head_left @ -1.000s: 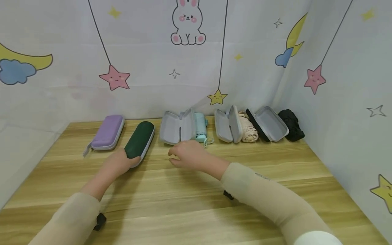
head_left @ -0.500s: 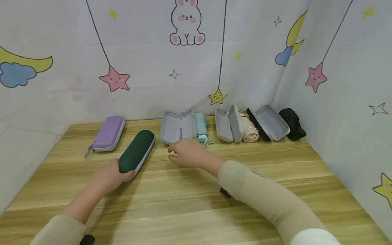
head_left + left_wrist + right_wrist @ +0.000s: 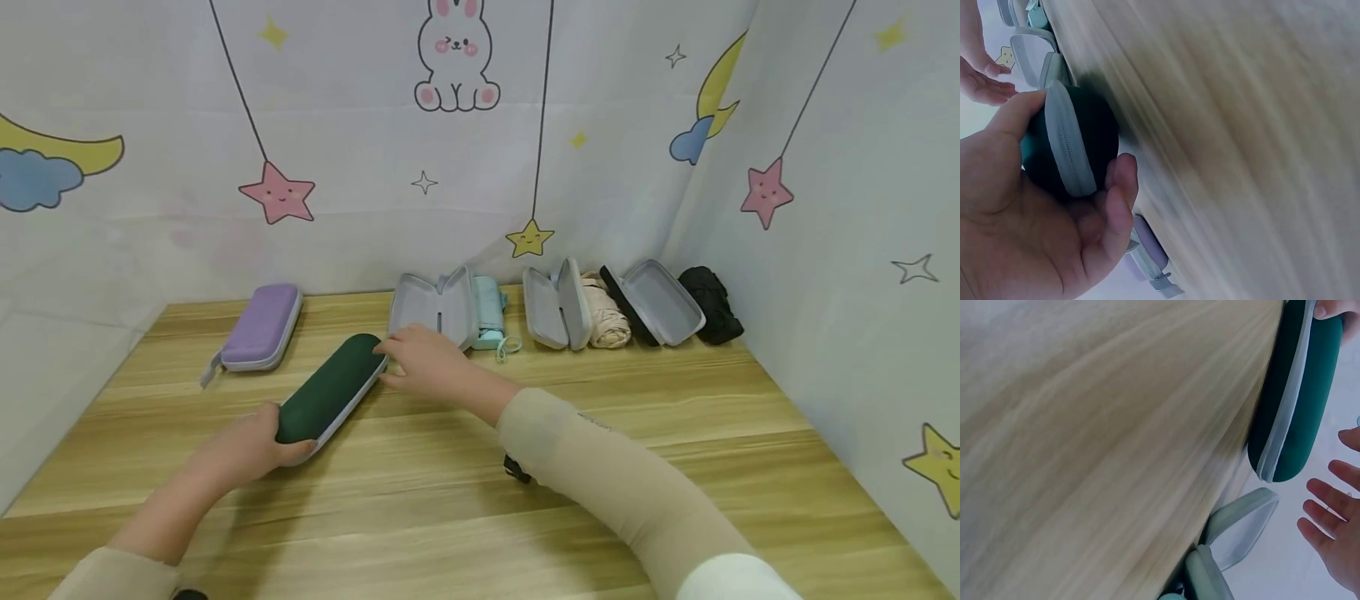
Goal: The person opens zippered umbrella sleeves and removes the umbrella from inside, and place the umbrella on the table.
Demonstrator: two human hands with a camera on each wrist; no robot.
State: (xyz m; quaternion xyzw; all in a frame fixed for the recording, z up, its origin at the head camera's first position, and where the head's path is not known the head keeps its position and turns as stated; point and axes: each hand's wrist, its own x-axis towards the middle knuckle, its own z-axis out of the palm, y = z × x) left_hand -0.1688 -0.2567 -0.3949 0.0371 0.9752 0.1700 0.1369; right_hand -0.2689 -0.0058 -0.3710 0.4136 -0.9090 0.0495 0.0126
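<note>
A long dark-green zippered case (image 3: 330,390) with a light grey zip band lies slantwise in the head view. My left hand (image 3: 243,450) grips its near end; in the left wrist view the thumb and curled fingers close round the zip end (image 3: 1069,144). At the far end of the case is my right hand (image 3: 423,362), its fingertips overlapping the tip in the head view. The right wrist view shows that hand (image 3: 1341,519) with spread, extended fingers and a gap to the green case (image 3: 1310,419).
A purple zippered case (image 3: 262,327) lies at the back left. Along the wall stand an opened grey case (image 3: 416,302), a folded teal umbrella (image 3: 489,308), another opened grey case (image 3: 546,312), a beige fabric bundle (image 3: 609,321), an opened black-and-grey case (image 3: 660,304) and a black bundle (image 3: 712,307).
My left hand has drawn the green case toward me and turned it, its far end now pointing more to the right. My right hand has moved left to that end.
</note>
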